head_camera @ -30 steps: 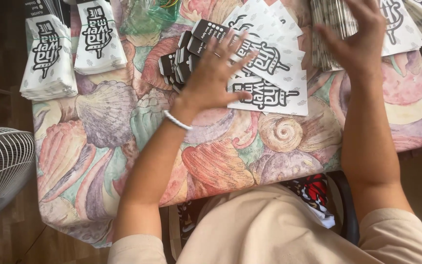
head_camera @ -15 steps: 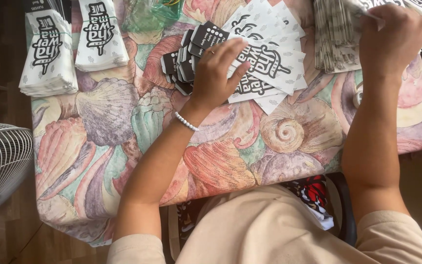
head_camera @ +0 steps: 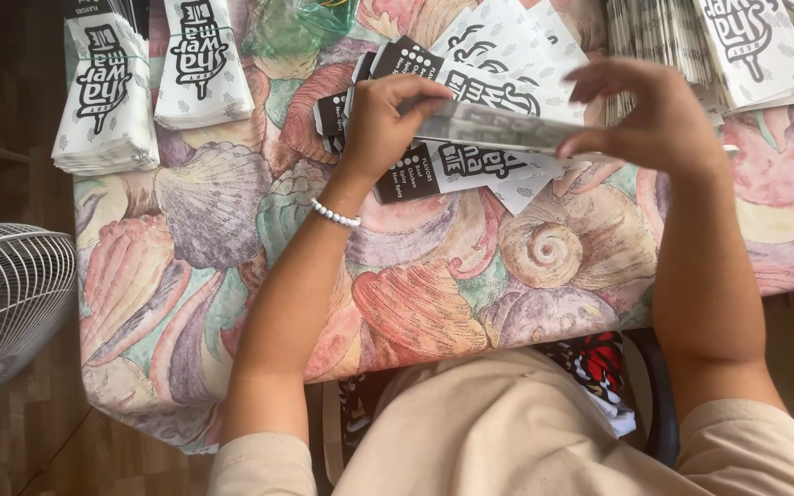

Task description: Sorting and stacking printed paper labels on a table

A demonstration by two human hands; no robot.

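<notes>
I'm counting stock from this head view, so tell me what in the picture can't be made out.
- Paper bag held between left hand and right hand: motion-blurred, so whether it is one sheet or several is unclear.
- Loose pile of bags: the hands cover part, so no count.
- Stack at top right: cut by the frame edge.
- Fan: cut off at the left edge.

Matt paper bags (head_camera: 498, 129) (printed) on smooth tablecloth (head_camera: 232, 276).
</notes>
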